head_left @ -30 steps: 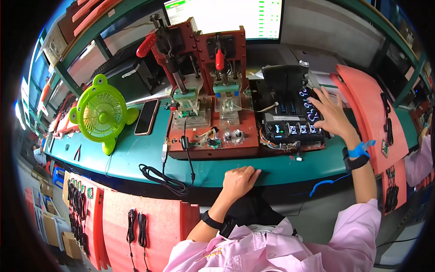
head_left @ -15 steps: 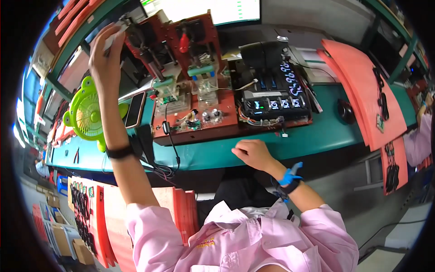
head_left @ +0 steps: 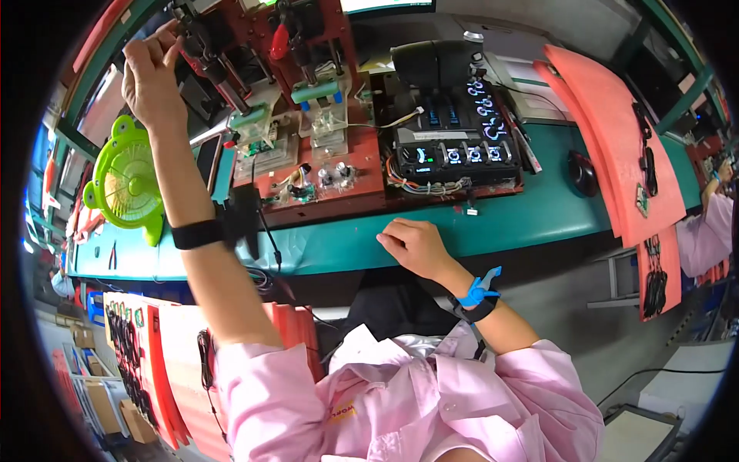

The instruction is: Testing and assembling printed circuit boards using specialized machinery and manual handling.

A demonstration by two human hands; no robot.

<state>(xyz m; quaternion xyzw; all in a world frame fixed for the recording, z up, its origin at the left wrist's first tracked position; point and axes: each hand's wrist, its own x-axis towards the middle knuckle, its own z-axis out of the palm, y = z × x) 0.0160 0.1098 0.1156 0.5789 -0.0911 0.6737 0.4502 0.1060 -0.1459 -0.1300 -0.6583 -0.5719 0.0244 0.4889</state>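
Change: right hand [head_left: 416,246] off the meter [head_left: 462,171] since a second ago, left hand [head_left: 154,85] raised; work seemingly shifted to clamp [head_left: 196,38] | Clamp: atop fixture [head_left: 362,158], on desk [head_left: 331,240] | Left: fingers curled at clamp, grip unclear | Right: loose fist, nothing visible, by desk edge | Writing: lit digits on meter; label [head_left: 439,136] too small; yellow lettering on shirt [head_left: 454,385]

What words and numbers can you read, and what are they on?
Glowing numbers: on the black box; I won't copy them.
White label strip: on it, too small to read.
Yellow lettering: on the pink shirt, not copied either.
Monitor: too cut off to read.
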